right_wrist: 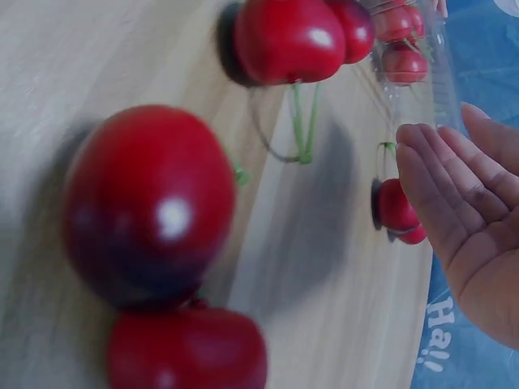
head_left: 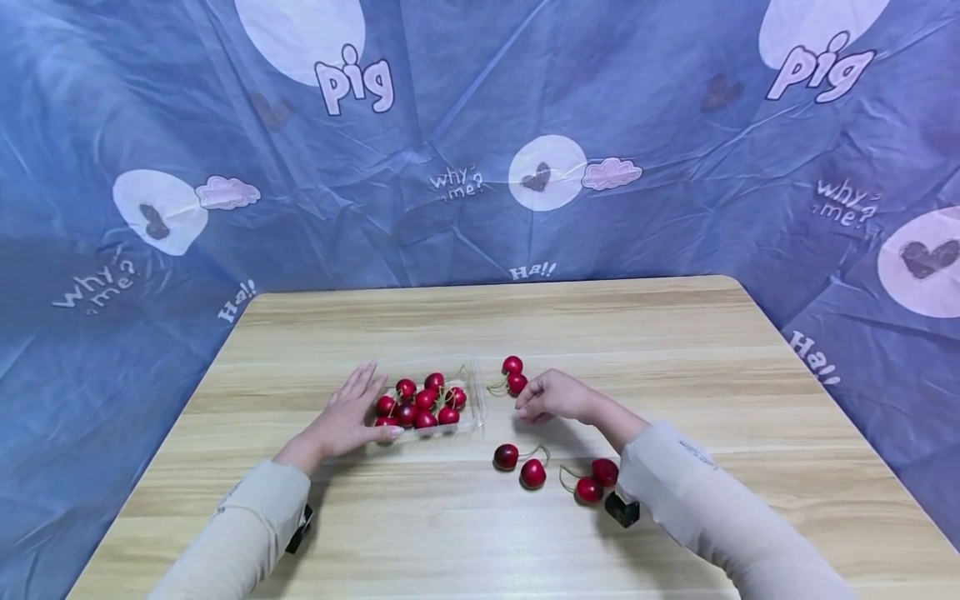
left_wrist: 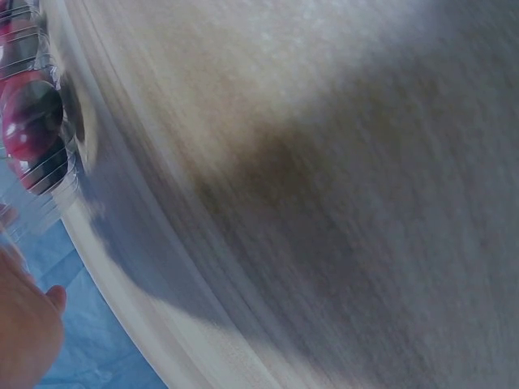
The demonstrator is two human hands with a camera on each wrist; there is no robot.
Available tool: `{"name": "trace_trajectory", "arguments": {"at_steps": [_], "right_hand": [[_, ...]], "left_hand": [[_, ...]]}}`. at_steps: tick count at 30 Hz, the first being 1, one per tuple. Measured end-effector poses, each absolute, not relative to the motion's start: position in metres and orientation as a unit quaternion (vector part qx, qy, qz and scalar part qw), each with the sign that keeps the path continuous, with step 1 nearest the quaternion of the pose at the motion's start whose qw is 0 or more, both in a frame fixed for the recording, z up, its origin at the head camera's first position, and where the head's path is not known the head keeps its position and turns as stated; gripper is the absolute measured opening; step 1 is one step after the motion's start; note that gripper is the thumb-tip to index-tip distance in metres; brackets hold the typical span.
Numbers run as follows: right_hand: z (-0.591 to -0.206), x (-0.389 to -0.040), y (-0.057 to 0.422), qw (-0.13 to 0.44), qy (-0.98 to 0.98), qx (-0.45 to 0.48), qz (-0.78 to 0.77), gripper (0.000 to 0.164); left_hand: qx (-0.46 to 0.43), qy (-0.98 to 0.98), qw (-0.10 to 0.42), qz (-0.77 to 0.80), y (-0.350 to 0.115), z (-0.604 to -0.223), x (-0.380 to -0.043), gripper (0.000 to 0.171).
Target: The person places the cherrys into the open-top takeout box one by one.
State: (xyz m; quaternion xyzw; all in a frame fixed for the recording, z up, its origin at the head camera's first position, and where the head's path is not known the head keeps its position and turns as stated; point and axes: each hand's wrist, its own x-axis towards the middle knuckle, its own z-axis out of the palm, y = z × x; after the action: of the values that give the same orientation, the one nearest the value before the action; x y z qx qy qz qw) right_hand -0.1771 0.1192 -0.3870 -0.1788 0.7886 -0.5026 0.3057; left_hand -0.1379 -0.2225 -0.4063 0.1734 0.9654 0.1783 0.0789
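A clear plastic box (head_left: 480,414) holding several red cherries (head_left: 425,400) sits left of the table's middle. Fingers spread, my left hand (head_left: 347,421) lies along the box's left end, its thumb by the front corner. In the left wrist view, only part of that hand (left_wrist: 28,324) shows, beside the box. My right hand (head_left: 555,396) hovers right of the box, its fingertips close to a pair of cherries (head_left: 516,383) joined by green stems. The right wrist view shows this hand (right_wrist: 478,211) with fingers extended and slightly bent, holding nothing.
Nearer the front lie two more stemmed pairs: one cherry pair (head_left: 532,473) in the middle, another pair (head_left: 589,490) beside the right wrist's black camera (head_left: 622,509). Beyond the wooden table (head_left: 600,317) hangs a blue printed cloth (head_left: 420,225).
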Motion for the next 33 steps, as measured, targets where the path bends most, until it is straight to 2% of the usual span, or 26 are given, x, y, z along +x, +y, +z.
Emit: {"name": "trace_trajectory", "arguments": {"at_steps": [11, 33], "right_hand": [[-0.401, -0.17, 0.136, 0.325, 0.811, -0.165, -0.458, 0.01], [-0.406, -0.159, 0.138, 0.361, 0.817, -0.125, -0.432, 0.005]], "left_hand": [[0.177, 0.965, 0.072, 0.178, -0.222, -0.407, -0.138, 0.095], [0.177, 0.965, 0.071, 0.178, -0.222, -0.407, -0.138, 0.094]]}}
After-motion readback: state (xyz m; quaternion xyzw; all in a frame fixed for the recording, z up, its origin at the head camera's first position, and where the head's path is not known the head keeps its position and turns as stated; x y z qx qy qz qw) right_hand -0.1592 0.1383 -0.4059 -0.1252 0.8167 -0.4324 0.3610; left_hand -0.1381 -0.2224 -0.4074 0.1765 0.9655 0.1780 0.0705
